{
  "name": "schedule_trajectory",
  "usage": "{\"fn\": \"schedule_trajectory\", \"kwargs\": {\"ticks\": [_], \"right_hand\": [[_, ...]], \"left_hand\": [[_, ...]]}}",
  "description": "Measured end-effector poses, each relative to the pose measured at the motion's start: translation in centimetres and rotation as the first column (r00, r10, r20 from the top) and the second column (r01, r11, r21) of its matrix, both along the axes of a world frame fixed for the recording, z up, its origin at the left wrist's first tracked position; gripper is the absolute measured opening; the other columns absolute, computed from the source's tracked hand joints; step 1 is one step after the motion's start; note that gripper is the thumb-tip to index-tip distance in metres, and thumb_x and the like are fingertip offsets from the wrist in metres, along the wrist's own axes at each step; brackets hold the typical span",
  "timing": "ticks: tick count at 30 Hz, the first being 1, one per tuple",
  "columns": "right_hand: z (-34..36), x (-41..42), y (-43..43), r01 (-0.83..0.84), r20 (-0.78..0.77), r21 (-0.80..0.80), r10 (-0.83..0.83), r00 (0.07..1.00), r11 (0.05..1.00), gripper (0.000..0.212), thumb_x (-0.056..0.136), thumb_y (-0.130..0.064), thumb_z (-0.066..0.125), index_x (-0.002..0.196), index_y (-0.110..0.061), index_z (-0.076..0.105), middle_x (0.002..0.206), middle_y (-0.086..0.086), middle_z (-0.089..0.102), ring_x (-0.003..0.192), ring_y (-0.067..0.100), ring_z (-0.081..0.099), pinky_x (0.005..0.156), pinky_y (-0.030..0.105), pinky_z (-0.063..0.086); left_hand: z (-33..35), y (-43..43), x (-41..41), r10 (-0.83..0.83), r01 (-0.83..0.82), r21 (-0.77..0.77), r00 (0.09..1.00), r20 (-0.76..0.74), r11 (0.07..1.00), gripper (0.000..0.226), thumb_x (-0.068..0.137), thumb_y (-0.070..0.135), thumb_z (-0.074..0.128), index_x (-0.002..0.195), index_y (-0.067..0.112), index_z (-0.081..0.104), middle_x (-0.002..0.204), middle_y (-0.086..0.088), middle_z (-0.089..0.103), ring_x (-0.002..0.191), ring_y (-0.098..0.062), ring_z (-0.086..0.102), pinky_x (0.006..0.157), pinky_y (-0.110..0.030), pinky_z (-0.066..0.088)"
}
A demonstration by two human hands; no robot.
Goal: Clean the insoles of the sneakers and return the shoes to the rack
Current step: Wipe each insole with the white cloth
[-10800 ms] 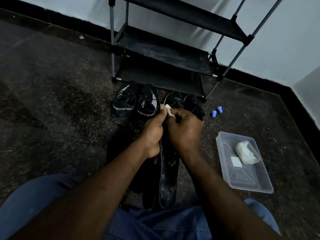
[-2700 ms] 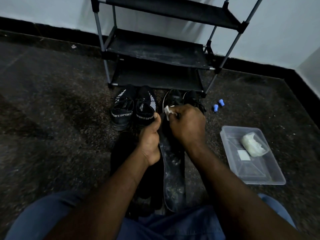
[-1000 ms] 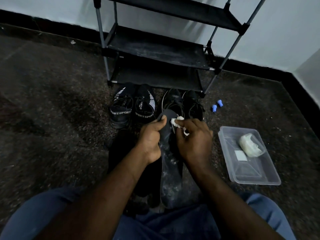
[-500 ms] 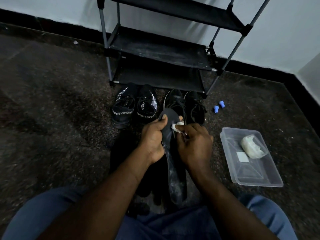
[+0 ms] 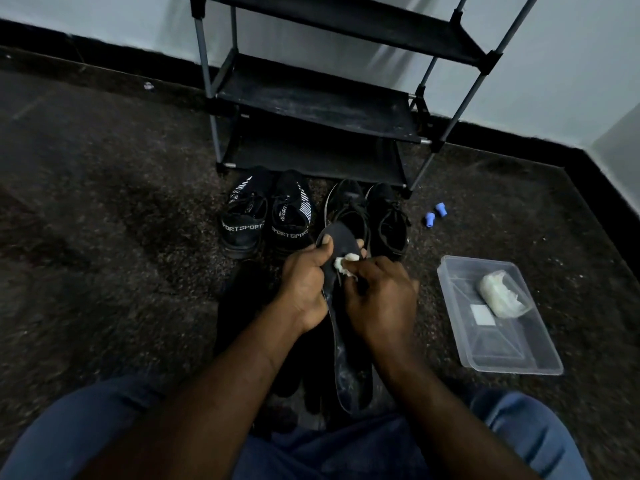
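The person sits on the dark floor (image 5: pixel 104 237) w/ 1 long dark insole (image 5: pixel 351 372) held lengthwise btwn the 2 denim-clad knees, heel end near the lap & toe end raised toward the shoes. The left hand (image 5: pixel 304 289) grips the insole near its toe: thumb curled over the top face, fingertips showing past the far edge. The right hand (image 5: pixel 381 306) pinches 1 small white wipe (image 5: pixel 344 266) in curled fingers & presses it on the insole's upper face, just beside the left thumb. Under the hands & forearms lie more dark flat shapes (image 5: pixel 242 306); too dim to count or ID. Ahead stand 4 black shoes in 1 row, toes toward the rack: 2 SPORT sneakers (image 5: pixel 242 225) on the left, w/ white lettering across the heels, side by side, & 2 plain sneakers (image 5: pixel 389 220) w/ laces on the right. The insole's toe end overlaps the left plain one in view. Behind the row the shoe rack (image 5: pixel 311 105) stands by the pale wall, 3 dark shelves in view. Right of the shoes, 2 small blue caps (image 5: pixel 430 220) lie close together on the floor. Further right & nearer the person, 1 clear plastic tub (image 5: pixel 512 367) holds 2 things: 1 white wad (image 5: pixel 498 297) in clear wrap & 1 small white square (image 5: pixel 482 314), just beside each other.
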State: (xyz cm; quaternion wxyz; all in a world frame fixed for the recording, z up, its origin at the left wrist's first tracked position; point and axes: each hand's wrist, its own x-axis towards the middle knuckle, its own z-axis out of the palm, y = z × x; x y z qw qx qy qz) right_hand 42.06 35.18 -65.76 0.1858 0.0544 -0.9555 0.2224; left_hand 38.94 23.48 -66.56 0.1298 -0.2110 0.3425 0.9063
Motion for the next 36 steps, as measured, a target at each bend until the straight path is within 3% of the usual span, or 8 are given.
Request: {"fn": "schedule_trajectory", "kwargs": {"ticks": [8, 14, 20, 24, 27, 31, 36], "right_hand": [[1.8, -2.9, -0.5, 0.083, 0.027, -0.066, -0.081, 0.996, 0.994, 0.02, 0.087, -0.03, 0.066, 0.103, -0.03, 0.078, 0.097, -0.003, 0.073, 0.097, 0.026, 0.064, 0.081, 0.043, 0.048], [1.1, -0.3, -2.5, -0.013, 0.015, -0.03, 0.014, 1.0, 0.999, 0.019, 0.08, -0.032, 0.064, 0.091, -0.028, 0.079, 0.091, 0.001, 0.076, 0.085, 0.028, 0.07, 0.074, 0.041, 0.053], [2.5, -2.4, -1.9, 0.075, -0.012, 0.045, -0.074, 0.997, 0.996, 0.017, 0.088, -0.038, 0.062, 0.091, -0.027, 0.075, 0.083, -0.001, 0.073, 0.085, 0.028, 0.066, 0.077, 0.041, 0.045], [2.7, -3.5, -1.8, 0.094, 0.044, -0.003, -0.094, 0.995, 0.996, 0.018, 0.09, -0.038, 0.061, 0.092, -0.026, 0.075, 0.087, -0.001, 0.074, 0.087, 0.028, 0.066, 0.079, 0.042, 0.049], [2.1, -2.1, -2.4, 0.028, 0.061, -0.04, -0.026, 0.998, 0.999, 0.021, 0.087, -0.037, 0.059, 0.09, -0.025, 0.076, 0.084, 0.001, 0.074, 0.081, 0.028, 0.068, 0.073, 0.043, 0.054], [1.0, 0.8, -3.3, -0.074, 0.019, -0.011, 0.074, 0.997, 0.997, 0.021, 0.081, -0.034, 0.058, 0.084, -0.026, 0.076, 0.08, -0.001, 0.072, 0.076, 0.028, 0.066, 0.069, 0.041, 0.051], [2.0, -1.8, -2.5, 0.056, 0.01, 0.035, -0.056, 0.998, 0.998, 0.019, 0.087, -0.041, 0.061, 0.092, -0.029, 0.076, 0.087, -0.003, 0.073, 0.088, 0.027, 0.065, 0.077, 0.04, 0.043]], "left_hand": [[-0.1, 0.4, 0.3, -0.002, 0.0, -0.079, 1.0, -0.027, 0.997, 0.032, 0.105, 0.024, 0.054, 0.126, 0.004, 0.068, 0.121, -0.018, 0.073, 0.113, -0.032, 0.07, 0.091, -0.039, 0.058], [-0.7, 0.0, 0.0, -0.008, 0.007, -0.055, 1.0, -0.02, 0.998, 0.044, 0.105, 0.031, 0.053, 0.131, -0.003, 0.062, 0.127, -0.021, 0.069, 0.121, -0.035, 0.066, 0.108, -0.048, 0.049], [0.0, -0.1, -0.1, 0.024, -0.026, -0.066, 0.999, -0.041, 0.997, 0.025, 0.105, 0.024, 0.054, 0.108, 0.007, 0.073, 0.105, -0.014, 0.076, 0.093, -0.025, 0.073, 0.076, -0.033, 0.06], [0.3, -0.3, -0.1, 0.04, -0.042, -0.047, 0.998, -0.037, 0.998, 0.027, 0.105, 0.023, 0.054, 0.114, 0.005, 0.072, 0.111, -0.018, 0.074, 0.097, -0.027, 0.073, 0.084, -0.037, 0.059], [0.2, -0.5, -0.3, 0.051, -0.052, -0.082, 0.999, -0.016, 0.995, 0.028, 0.105, 0.025, 0.055, 0.113, 0.004, 0.071, 0.108, -0.018, 0.076, 0.094, -0.027, 0.074, 0.081, -0.035, 0.061], [-0.1, -0.5, -0.6, 0.078, -0.07, -0.141, 0.996, 0.051, 0.988, 0.045, 0.101, 0.04, 0.06, 0.125, 0.003, 0.068, 0.123, -0.023, 0.07, 0.11, -0.035, 0.067, 0.096, -0.049, 0.055], [0.4, -0.2, -0.3, 0.063, -0.062, -0.04, 0.998, 0.021, 0.997, 0.036, 0.105, 0.033, 0.054, 0.121, 0.004, 0.067, 0.113, -0.017, 0.074, 0.093, -0.026, 0.073, 0.073, -0.034, 0.062]]}}
